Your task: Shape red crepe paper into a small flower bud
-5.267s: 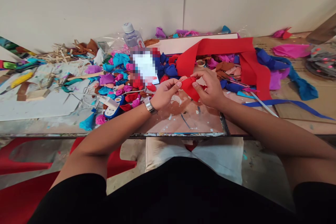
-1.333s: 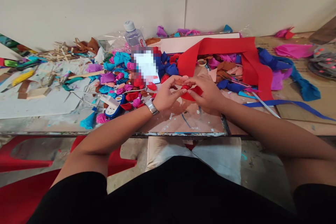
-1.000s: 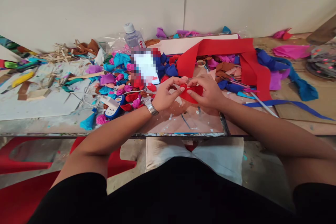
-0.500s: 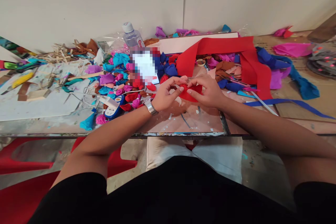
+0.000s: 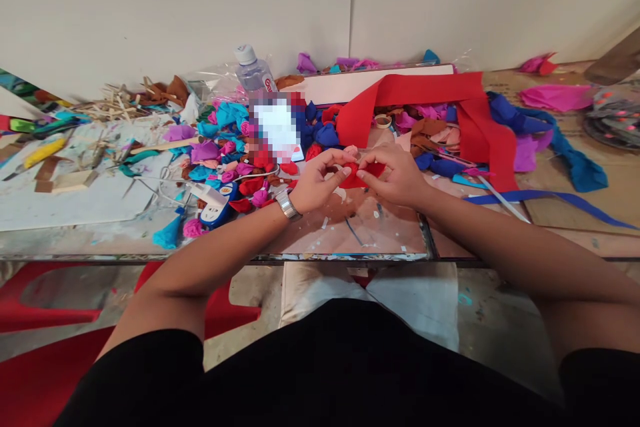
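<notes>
Between my two hands is a small piece of red crepe paper (image 5: 356, 179), partly bunched on its left side. My left hand (image 5: 323, 180), with a metal watch at the wrist, pinches the bunched part between thumb and fingers. My right hand (image 5: 395, 173) pinches the flatter part, thumb toward the left hand. The fingers cover some of the paper. Just behind them, a long red crepe paper strip (image 5: 420, 88) lies folded across the table. Left of my left hand lie many small crumpled paper pieces (image 5: 250, 185) in red, pink, purple and blue.
A lit phone (image 5: 277, 127), partly blurred out, leans near a clear bottle (image 5: 253, 70). A blue-and-white power strip (image 5: 220, 205) with a cable sits at left. Wooden sticks (image 5: 115, 103) and a yellow-handled cutter (image 5: 45, 152) lie farther left. A tape roll (image 5: 383, 121) sits behind my hands.
The red paper has shifted in my fingers, and its loose part below my right hand shows less. Both hands stay in nearly the same place.
</notes>
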The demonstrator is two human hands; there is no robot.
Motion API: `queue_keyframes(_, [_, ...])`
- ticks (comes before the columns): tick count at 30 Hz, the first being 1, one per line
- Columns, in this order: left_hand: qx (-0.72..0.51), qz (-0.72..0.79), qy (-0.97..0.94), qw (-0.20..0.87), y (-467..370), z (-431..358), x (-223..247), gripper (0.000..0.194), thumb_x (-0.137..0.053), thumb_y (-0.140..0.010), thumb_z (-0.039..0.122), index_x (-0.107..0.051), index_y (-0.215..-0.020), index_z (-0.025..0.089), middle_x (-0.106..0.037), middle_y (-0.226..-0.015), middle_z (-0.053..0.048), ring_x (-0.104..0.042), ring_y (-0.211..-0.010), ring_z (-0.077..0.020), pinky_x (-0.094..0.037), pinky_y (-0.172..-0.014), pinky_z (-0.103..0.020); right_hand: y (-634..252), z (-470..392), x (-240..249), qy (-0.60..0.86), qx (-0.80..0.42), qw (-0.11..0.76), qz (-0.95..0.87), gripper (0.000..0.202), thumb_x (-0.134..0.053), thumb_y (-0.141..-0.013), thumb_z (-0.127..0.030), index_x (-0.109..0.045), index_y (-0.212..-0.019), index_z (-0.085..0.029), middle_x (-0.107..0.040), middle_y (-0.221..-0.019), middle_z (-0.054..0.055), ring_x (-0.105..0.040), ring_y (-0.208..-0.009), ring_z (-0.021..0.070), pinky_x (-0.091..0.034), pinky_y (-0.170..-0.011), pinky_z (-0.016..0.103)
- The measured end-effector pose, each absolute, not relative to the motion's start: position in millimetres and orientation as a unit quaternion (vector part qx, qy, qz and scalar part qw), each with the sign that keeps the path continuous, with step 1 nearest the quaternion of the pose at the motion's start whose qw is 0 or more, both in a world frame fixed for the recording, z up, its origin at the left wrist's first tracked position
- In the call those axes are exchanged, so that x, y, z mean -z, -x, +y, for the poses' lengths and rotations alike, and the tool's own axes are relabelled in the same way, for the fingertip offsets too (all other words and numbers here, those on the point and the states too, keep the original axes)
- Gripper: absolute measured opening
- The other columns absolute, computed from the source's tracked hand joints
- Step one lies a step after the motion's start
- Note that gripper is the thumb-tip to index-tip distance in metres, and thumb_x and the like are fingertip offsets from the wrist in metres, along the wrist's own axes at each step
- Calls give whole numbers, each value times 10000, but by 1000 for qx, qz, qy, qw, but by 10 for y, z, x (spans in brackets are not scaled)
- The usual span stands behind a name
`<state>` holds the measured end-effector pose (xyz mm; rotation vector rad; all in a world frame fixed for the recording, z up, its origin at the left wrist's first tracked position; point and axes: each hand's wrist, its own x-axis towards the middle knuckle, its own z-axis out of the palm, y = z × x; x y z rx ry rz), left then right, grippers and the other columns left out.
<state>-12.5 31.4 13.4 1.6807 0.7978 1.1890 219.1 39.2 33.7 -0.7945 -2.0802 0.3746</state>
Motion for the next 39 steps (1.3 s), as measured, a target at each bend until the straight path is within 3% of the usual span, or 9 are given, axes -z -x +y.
queue_keyframes(7, [-474, 324, -708, 410, 132, 299, -147, 356, -834, -934, 494, -760, -1157, 227, -781, -1208, -88, -721, -1062, -196, -554, -919, -344, -2178, 383, -318, 319, -144, 430, -832, 254, -693, -999, -499, -716, -916, -259, -836, -986, 63, -750, -915, 270, -546, -904, 450])
queue_keyframes(13, [-479, 320, -706, 411, 124, 302, -149, 372, -816, -942, 530, -766, -1148, 224, -790, -1200, -85, -728, -1060, -197, -558, -919, -344, -2178, 390, -319, 305, -144, 433, -836, 209, -698, -997, -456, -713, -927, -260, -836, -981, 55, -756, -920, 271, -541, -889, 447])
queue_keyframes(21, [-479, 302, -691, 449, 116, 292, -140, 394, -852, -931, 509, -728, -1160, 212, -806, -1200, -102, -770, -1105, -201, -594, -1011, -370, -2181, 396, -301, 324, -134, 433, -830, 256, -741, -971, -509, -720, -932, -257, -835, -961, 57, -751, -898, 268, -533, -885, 443])
queue_keyframes(26, [-492, 272, -680, 471, 128, 341, -85, 432, -795, -989, 515, -670, -1287, 227, -779, -1329, -113, -774, -1196, -205, -609, -1049, -361, -2205, 409, -313, 304, -143, 439, -833, 213, -689, -998, -468, -733, -992, -259, -850, -1067, 67, -774, -983, 274, -555, -939, 444])
queue_keyframes(31, [-485, 253, -685, 481, 145, 363, -59, 449, -754, -1026, 500, -627, -1371, 244, -730, -1461, -127, -752, -1299, -224, -609, -1090, -367, -2211, 421, -312, 319, -135, 425, -836, 199, -702, -984, -442, -743, -971, -248, -857, -1051, 75, -775, -955, 276, -549, -897, 441])
queue_keyframes(39, [-479, 250, -704, 462, 152, 354, -68, 438, -727, -1046, 478, -619, -1395, 237, -750, -1423, -145, -759, -1297, -243, -623, -1083, -405, -2210, 430, -314, 334, -136, 410, -837, 257, -703, -992, -490, -753, -944, -243, -856, -1010, 75, -773, -942, 284, -504, -892, 451])
